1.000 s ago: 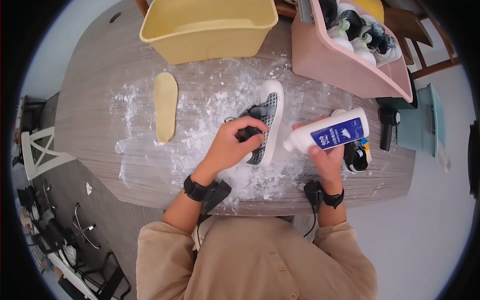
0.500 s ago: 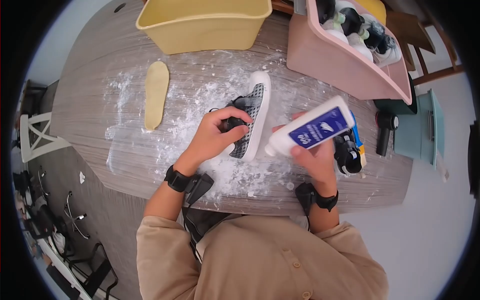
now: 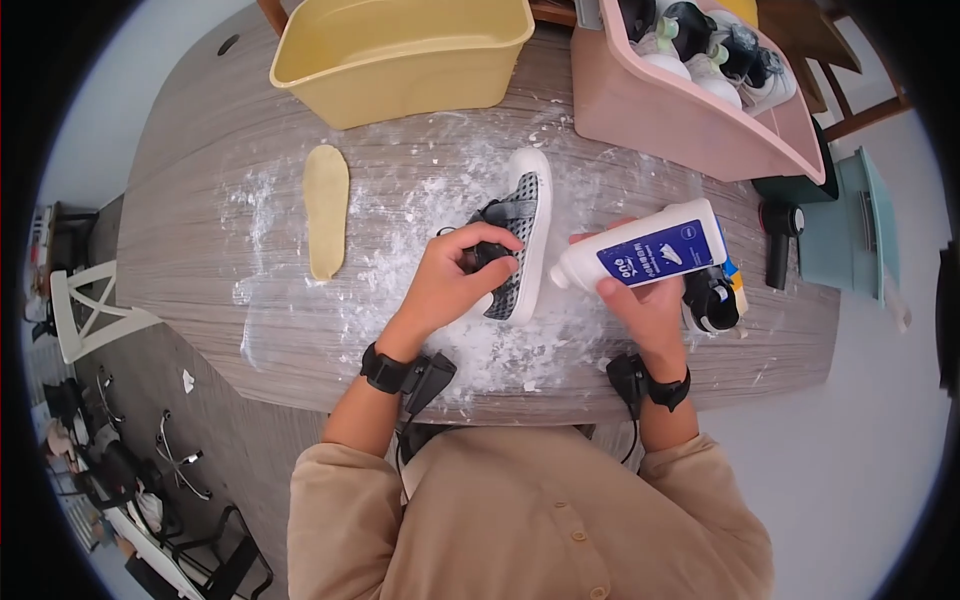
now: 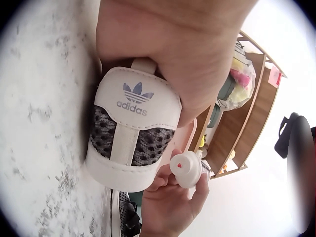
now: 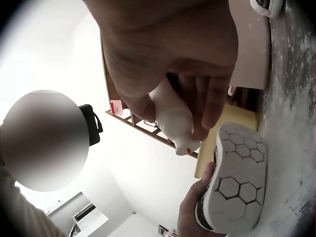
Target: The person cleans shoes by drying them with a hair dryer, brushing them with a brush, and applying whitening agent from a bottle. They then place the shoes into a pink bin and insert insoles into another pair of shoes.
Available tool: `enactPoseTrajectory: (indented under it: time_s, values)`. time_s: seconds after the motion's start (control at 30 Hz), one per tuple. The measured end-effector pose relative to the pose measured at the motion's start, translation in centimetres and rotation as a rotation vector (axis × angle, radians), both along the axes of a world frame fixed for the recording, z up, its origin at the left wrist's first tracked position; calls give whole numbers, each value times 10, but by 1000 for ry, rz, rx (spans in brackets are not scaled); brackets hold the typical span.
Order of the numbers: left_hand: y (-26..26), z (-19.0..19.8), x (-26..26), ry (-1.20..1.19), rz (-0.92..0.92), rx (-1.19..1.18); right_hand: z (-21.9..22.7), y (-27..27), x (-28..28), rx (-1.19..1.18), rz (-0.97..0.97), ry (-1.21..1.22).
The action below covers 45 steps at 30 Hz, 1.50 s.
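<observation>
My left hand (image 3: 450, 280) holds a grey mesh sneaker (image 3: 526, 190) with a white sole, its fingers curled over the shoe opening. Seen from the left wrist, the white heel panel (image 4: 139, 96) bears an adidas logo. The right wrist view shows a hexagon-patterned outsole (image 5: 241, 190), the shoe tipped on its side. To the right of the sneaker, my right hand (image 3: 648, 320) grips a white bottle (image 3: 625, 245) with a blue label, tilted with its nozzle low and toward the shoe. A small red spot marks the nozzle tip (image 4: 180, 166).
White powdery residue (image 3: 400, 215) covers the tabletop around the shoe. A yellow insole (image 3: 326, 215) lies at left. Behind stand a yellow bin (image 3: 400, 100) and a pink bin (image 3: 690, 130) of shoes. At right are a black shoe (image 3: 712, 308) and a black handled tool (image 3: 778, 245).
The head view has shifted slightly. Both hands keep their holds; the bottle tipped a bit steeper half a second ago and now lies flatter, its nozzle still near the sneaker.
</observation>
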<state>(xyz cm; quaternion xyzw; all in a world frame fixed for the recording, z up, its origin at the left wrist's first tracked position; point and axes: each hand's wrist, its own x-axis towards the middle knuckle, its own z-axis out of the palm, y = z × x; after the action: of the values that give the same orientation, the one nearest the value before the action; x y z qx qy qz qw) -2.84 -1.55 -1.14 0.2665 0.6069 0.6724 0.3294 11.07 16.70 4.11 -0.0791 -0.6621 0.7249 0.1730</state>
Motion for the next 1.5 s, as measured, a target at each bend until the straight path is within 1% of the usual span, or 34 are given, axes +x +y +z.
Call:
enactPoseTrajectory:
  time_s: [0.13, 0.17, 0.23, 0.3, 0.43, 0.53, 0.63, 0.73, 0.77, 0.87, 1.0, 1.13, 1.33, 1.43, 1.5]
  values:
    - [1, 6, 3, 7, 9, 24, -5, -3, -4, 56, -65, 63]
    - [2, 5, 4, 14, 7, 20, -6, 1, -5, 110, -68, 82]
    - [2, 3, 5, 25, 14, 15, -8, 5, -2, 230, -102, 27]
    - [3, 4, 6, -1, 11, 22, -9, 6, -2, 231, -89, -3]
    - [1, 9, 6, -64, -12, 27, -6, -4, -7, 30, -28, -25]
    - [0, 8, 5, -46, -19, 14, -5, 0, -8, 137, 36, -94]
    - [0, 9, 5, -59, -18, 20, -3, -1, -11, 137, 77, -161]
    - [1, 8, 5, -41, -10, 27, -13, 5, -7, 195, 92, -156]
    - [2, 7, 6, -42, 10, 46, -11, 5, -4, 182, 95, -172]
    - [4, 3, 8, -43, 44, 87, -6, 5, -4, 287, 157, -176]
    - [4, 2, 8, -36, 42, 77, 0, 5, -4, 292, 207, -171]
    - [1, 6, 5, -57, -11, 17, 3, 4, -3, 332, 220, -147]
    - [1, 4, 5, -57, -10, 25, 5, 0, -3, 352, 192, -174]
    - [1, 5, 5, -62, -12, 12, 2, 0, -3, 415, 159, -133]
    - [0, 5, 5, -58, -13, -5, 4, -2, -4, 452, 143, -150]
